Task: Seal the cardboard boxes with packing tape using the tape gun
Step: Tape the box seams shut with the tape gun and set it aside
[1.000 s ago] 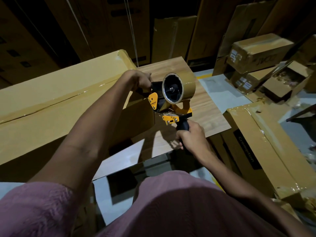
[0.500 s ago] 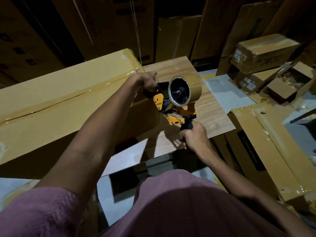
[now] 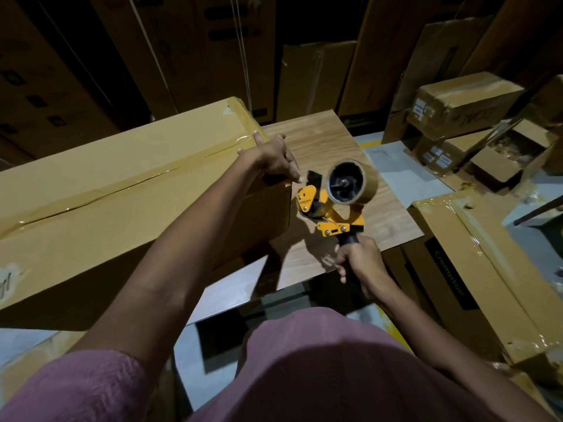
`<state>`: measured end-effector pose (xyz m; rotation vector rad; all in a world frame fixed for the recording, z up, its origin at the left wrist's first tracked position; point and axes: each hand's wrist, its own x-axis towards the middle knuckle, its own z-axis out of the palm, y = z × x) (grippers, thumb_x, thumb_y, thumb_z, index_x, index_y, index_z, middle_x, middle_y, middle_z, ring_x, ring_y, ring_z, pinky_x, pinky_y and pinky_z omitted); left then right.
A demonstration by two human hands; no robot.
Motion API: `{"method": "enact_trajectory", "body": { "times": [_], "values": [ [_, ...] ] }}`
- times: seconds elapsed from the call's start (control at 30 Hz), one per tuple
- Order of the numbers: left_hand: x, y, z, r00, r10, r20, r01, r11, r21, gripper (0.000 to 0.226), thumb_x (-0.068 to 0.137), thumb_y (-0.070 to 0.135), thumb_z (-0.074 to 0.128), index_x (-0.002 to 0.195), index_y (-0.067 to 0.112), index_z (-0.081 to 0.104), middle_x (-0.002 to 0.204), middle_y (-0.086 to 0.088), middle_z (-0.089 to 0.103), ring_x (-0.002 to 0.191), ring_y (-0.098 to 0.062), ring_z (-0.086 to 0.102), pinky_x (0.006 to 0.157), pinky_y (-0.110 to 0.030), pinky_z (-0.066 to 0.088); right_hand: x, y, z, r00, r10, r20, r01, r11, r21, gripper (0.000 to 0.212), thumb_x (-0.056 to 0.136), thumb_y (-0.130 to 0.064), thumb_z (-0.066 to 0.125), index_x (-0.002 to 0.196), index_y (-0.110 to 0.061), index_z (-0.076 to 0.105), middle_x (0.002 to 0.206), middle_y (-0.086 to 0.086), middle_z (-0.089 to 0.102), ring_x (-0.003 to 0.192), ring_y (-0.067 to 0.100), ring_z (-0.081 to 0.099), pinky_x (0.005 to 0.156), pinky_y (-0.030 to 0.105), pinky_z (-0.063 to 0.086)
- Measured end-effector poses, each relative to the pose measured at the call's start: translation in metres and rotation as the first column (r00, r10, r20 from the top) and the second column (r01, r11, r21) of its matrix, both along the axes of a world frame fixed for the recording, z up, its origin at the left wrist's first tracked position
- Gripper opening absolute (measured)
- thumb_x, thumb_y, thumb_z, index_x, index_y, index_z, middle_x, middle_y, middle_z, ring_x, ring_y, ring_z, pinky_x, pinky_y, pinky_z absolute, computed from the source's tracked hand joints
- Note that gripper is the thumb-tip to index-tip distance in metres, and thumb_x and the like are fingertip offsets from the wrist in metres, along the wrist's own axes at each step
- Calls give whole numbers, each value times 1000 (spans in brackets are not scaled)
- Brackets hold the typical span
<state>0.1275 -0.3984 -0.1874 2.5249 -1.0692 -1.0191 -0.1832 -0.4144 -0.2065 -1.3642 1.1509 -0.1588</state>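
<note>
A long cardboard box (image 3: 115,190) lay across the left half of the view, its near right end resting on a wood-grain tabletop (image 3: 329,141), with a glossy strip of tape (image 3: 91,199) running along its top seam toward the right end. The left hand (image 3: 274,158) rested at that right end, fingers straight and spread over the top edge and corner, pressing on the cardboard. Just beside it, over the tabletop, was the yellow and black tape gun (image 3: 332,205), its front end close to or against the box's end face; contact could not be made out. A roll of brown tape (image 3: 353,182) sat on the gun's spindle. The right hand (image 3: 362,263) gripped the black handle from below, fingers curled round it. Further right, beyond the tabletop's edge, a taped box (image 3: 493,269) lay lower down, and smaller boxes (image 3: 466,102) were stacked at the upper right. A pink garment (image 3: 320,370) filled the bottom of the view.
</note>
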Motion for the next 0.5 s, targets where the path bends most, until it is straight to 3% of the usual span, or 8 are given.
{"method": "enact_trajectory", "body": {
  "times": [0.07,0.13,0.2,0.23,0.3,0.33,0.43,0.5],
  "values": [
    [-6,2,4,999,-43,16,44,999,-7,98,14,85,78,98,34,79,169,-2,9,152,-34,-25,102,-78,-22,-5,1,-8,995,-97,11,95,990,108,18,74,15,50,70,-2,51,56,15,48,39,22,39,43,26,34],
    [-14,5,10,999,-25,48,26,999,-25,111,30,84,82,122,25,72,170,-7,-5,148,-36,-33,101,-80,-22,-6,2,-13,984,-175,18,168,967,191,17,74,15,50,71,-2,51,58,15,48,39,22,40,40,26,35],
    [-27,13,27,998,-20,63,21,1000,-7,79,64,58,88,131,23,67,168,-6,-20,143,-40,-40,101,-82,-18,-4,1,-17,976,-213,39,200,955,217,16,74,13,51,75,-2,53,58,14,49,41,21,43,40,26,38],
    [-29,16,32,997,-27,68,28,999,-18,59,73,47,86,125,25,70,167,-4,-25,142,-41,-40,102,-83,-15,-2,2,-17,974,-221,57,204,954,220,15,75,12,51,77,-3,54,57,13,50,42,21,44,41,26,40],
    [-35,22,40,996,-46,73,50,997,-51,25,82,38,82,105,33,75,166,0,-28,144,-42,-37,103,-83,-12,4,2,-19,965,-246,96,218,947,236,14,76,11,51,80,-3,54,58,13,51,44,22,46,42,28,42],
    [-37,24,40,994,-54,95,61,996,-69,19,83,36,82,100,34,75,166,1,-27,145,-42,-35,102,-83,-12,7,3,-22,958,-264,111,230,940,252,14,78,10,50,81,-3,54,60,14,51,44,23,47,43,29,43],
    [-41,27,31,989,-57,134,77,987,-145,21,82,32,82,101,33,74,166,1,-29,148,-37,-32,103,-83,-12,16,7,-29,945,-302,123,247,909,337,10,78,4,50,78,-5,51,65,15,51,47,24,48,46,31,44],
    [-45,28,30,979,-76,189,106,983,-151,32,85,30,79,116,32,73,165,0,-30,148,-38,-32,106,-83,-9,22,6,-34,942,-310,128,243,895,375,8,78,3,51,76,-5,51,66,15,50,48,24,49,47,31,45]
  ]
}}
